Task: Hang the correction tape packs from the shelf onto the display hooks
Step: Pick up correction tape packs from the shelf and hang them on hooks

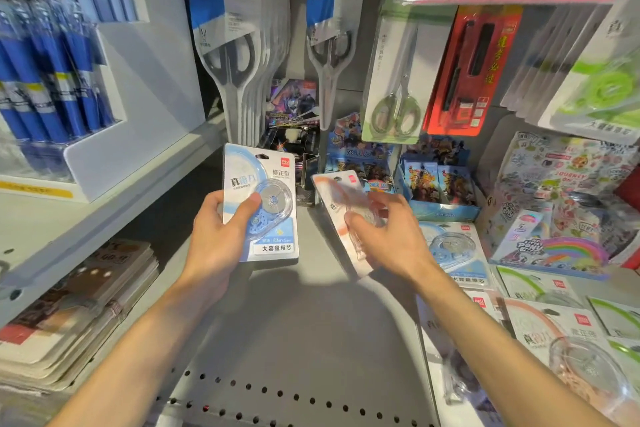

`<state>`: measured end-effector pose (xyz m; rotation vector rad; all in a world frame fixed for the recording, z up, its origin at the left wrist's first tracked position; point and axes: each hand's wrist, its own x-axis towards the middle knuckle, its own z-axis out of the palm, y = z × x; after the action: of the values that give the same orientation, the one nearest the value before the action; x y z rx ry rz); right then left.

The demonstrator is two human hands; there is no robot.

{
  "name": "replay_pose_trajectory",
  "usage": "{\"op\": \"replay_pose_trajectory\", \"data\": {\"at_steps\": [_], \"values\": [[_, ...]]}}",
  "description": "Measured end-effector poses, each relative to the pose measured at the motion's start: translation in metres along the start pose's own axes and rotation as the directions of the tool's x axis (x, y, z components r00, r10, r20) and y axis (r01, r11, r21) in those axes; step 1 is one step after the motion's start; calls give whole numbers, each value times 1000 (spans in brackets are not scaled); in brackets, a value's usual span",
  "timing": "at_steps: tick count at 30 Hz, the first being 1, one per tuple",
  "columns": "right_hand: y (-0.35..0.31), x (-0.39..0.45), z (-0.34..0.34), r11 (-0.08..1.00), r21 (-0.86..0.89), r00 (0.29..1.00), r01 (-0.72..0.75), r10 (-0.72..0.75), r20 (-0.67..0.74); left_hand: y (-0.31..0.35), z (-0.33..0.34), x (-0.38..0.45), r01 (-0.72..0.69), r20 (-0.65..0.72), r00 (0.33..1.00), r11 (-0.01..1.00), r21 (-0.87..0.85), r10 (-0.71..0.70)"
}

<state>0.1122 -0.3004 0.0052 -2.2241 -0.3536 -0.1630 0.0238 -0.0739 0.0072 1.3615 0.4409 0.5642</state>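
Note:
My left hand (216, 236) holds a blue correction tape pack (273, 236) upright above the grey shelf (294, 322), thumb across its front. My right hand (391, 236) grips an orange correction tape pack (332, 194), tilted and blurred, just right of the blue one. More packs lie on the shelf at the right: a blue one (457, 253) under my right wrist, an orange one (554, 336) and green ones (540, 288) nearer the front. A green pack (602, 90) hangs on a display hook at the upper right.
Scissor packs (239, 45) hang on hooks straight ahead, with another scissor pack (394, 87) and a red pack (467, 69) to the right. Card boxes (436, 184) stand at the shelf's back. Blue pens (52, 80) fill the left display; notebooks (79, 305) are stacked below.

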Motion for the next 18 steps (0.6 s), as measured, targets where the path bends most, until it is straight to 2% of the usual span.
{"op": "replay_pose_trajectory", "data": {"at_steps": [3,10,15,18], "values": [[-10,-9,-14,988,152,999,26,-28,14,0,17,-13,18,76,997,999,-38,-15],[-7,-34,-48,962,266,997,66,-70,8,15,64,-56,25,332,943,996,-89,6],[-2,-48,-97,929,337,989,150,-139,-56,30,92,-84,-76,359,929,995,-69,96],[7,-58,-136,898,405,985,169,-169,-36,41,112,-102,-116,355,924,989,-96,142]]}}
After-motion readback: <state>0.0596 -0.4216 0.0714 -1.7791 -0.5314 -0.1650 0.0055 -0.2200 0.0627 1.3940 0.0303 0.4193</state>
